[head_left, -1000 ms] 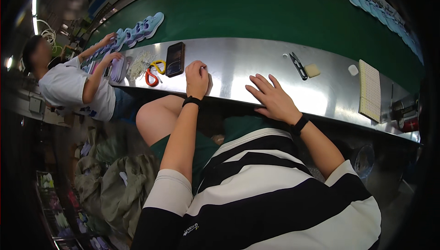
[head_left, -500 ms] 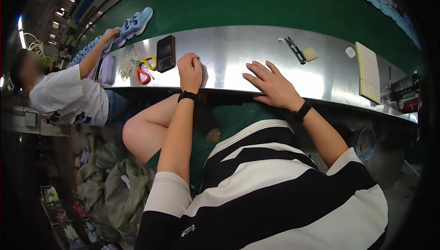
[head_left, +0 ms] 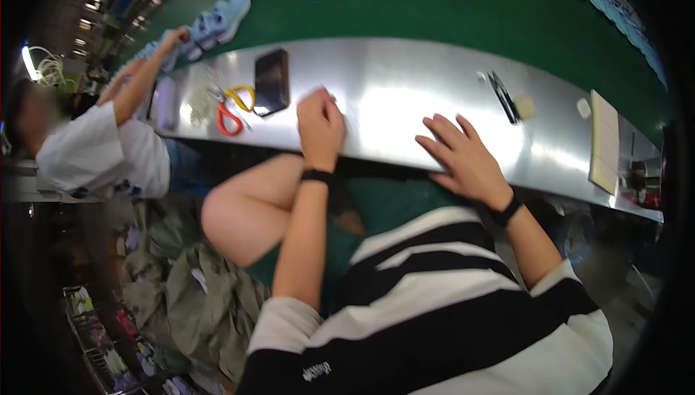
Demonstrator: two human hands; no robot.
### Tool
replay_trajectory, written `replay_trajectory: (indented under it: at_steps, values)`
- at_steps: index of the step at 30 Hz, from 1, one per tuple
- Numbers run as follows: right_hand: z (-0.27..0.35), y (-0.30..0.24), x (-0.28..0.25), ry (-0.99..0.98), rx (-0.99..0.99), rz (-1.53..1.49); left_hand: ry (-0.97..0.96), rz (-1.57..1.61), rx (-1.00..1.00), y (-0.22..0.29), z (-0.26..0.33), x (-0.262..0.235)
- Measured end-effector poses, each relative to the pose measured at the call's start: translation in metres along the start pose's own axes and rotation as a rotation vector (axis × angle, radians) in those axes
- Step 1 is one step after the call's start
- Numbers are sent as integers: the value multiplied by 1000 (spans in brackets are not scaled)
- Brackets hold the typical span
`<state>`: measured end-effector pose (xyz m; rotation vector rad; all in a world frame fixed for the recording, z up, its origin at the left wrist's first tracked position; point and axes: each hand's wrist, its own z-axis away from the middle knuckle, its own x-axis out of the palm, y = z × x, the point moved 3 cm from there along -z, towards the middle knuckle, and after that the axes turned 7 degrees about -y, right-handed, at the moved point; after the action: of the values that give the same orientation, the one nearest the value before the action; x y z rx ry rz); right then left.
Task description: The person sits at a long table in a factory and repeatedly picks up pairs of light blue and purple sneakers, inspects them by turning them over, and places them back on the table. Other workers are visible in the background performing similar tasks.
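Note:
My left hand [head_left: 320, 123] rests as a closed fist on the near edge of a shiny metal bench [head_left: 405, 98], with nothing visible in it. A black phone [head_left: 271, 81] lies just left of it. My right hand [head_left: 463, 156] lies flat on the bench edge, fingers spread, holding nothing. Both wrists wear black bands. Beyond the right hand lie black snips [head_left: 502, 95] and a small tan pad [head_left: 525, 107].
Red and yellow handled scissors [head_left: 230, 111] lie left of the phone. A notepad [head_left: 604, 141] sits at the bench's right end. A green conveyor belt [head_left: 405, 4] runs behind, carrying light blue shoes [head_left: 217, 20]. A person in a white shirt [head_left: 101, 150] works at left.
The view has shifted left and downward. My left hand has curled tighter into a fist; my right hand stays flat on the bench edge.

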<state>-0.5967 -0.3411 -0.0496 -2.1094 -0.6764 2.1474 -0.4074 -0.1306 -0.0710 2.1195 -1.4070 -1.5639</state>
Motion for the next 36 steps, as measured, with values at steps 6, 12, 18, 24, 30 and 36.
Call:
replay_trajectory:
  at_steps: [6,12,18,24,30,36]
  values:
    - [-8,-1,-9,-23,13,-4,54,21,46,1,-4,-1]
    - [-13,0,-11,-103,50,-51,-14,346,-250,-36,-54,-41]
    - [-16,-1,-21,-178,84,-78,-123,-219,-24,-133,-200,-110]
    - [-25,-3,-21,-244,107,-59,-220,-821,-42,-262,-302,-144]
    - [-27,-5,-18,-242,160,-16,-427,-751,-286,-306,-327,-124]
    - [-31,-11,-17,-207,171,22,-419,-727,-126,-265,-325,-119]
